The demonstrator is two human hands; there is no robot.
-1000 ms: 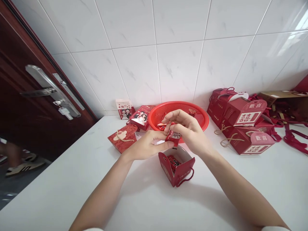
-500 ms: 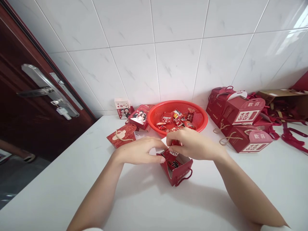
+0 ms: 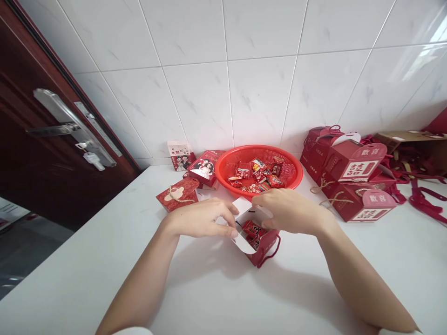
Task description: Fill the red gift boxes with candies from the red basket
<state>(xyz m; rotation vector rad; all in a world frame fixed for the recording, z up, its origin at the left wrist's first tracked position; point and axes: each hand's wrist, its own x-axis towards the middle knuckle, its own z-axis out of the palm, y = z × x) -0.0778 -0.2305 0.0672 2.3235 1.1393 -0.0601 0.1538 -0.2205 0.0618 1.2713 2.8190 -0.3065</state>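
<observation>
A small red box (image 3: 267,246) with a dark red cord handle stands open on the white table, its white flaps spread. Red wrapped sweets (image 3: 253,229) lie inside it. My left hand (image 3: 206,217) pinches the box's left flap between thumb and fingers. At the right rim is my right hand (image 3: 288,210), its fingers curled over the edge and its thumb by the inside wall; its fingers appear closed on the box's side. Just behind the box sits a red plastic basket (image 3: 223,174) holding several wrapped sweets (image 3: 258,174).
Left of the basket are a patterned red box (image 3: 179,194), a box with a printed couple (image 3: 204,168) and a small upright box (image 3: 179,156). Stacked red boxes (image 3: 352,163) and a carton (image 3: 408,137) with ribbons stand right. A tiled wall closes the back.
The red packet under my right hand has gone down into the box, and that hand has shifted right to the rim. The left flap is now folded outward.
</observation>
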